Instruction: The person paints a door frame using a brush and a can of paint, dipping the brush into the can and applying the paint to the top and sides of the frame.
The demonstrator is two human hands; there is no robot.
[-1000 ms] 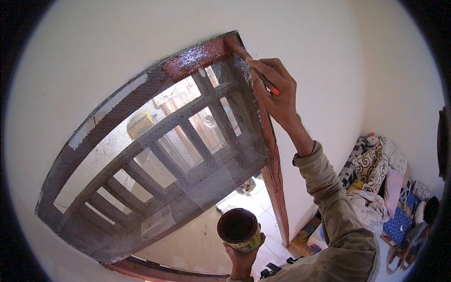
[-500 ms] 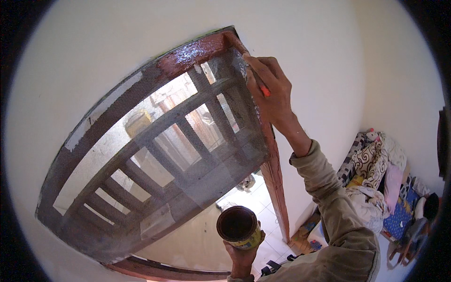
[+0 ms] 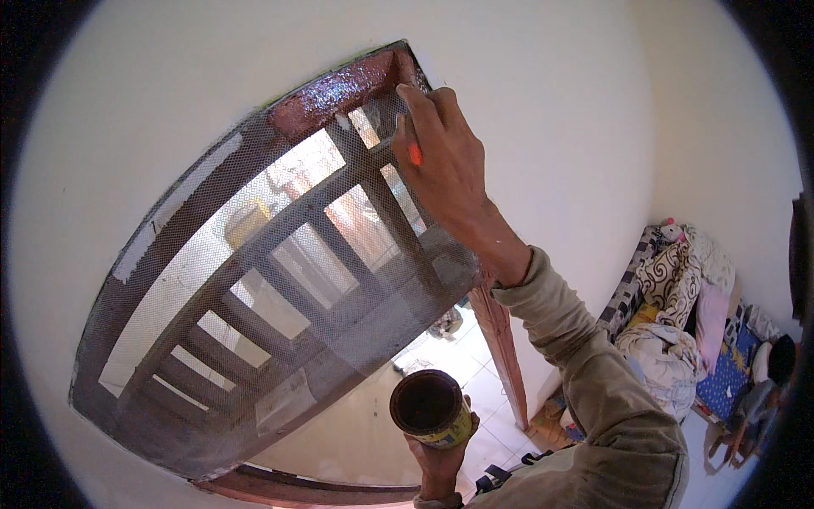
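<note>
Two apart: left hand (image 3: 439, 467) clasps can (image 3: 449, 433) below mesh panel (image 3: 326, 335), right hand (image 3: 445, 161) grips orange handle (image 3: 415, 153) over its corner. Best steady — can level.

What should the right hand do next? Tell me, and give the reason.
Probably a short stroke with the orange-ended tool at the upper right corner of the frame: the right hand is there, beside a glossy red-brown stretch, and the left hand holds the open tin below.

The mesh-covered frame (image 3: 339, 297) blocks passage left of the right hand (image 3: 445, 157), with open room rightward before the wall (image 3: 568, 127).
</note>
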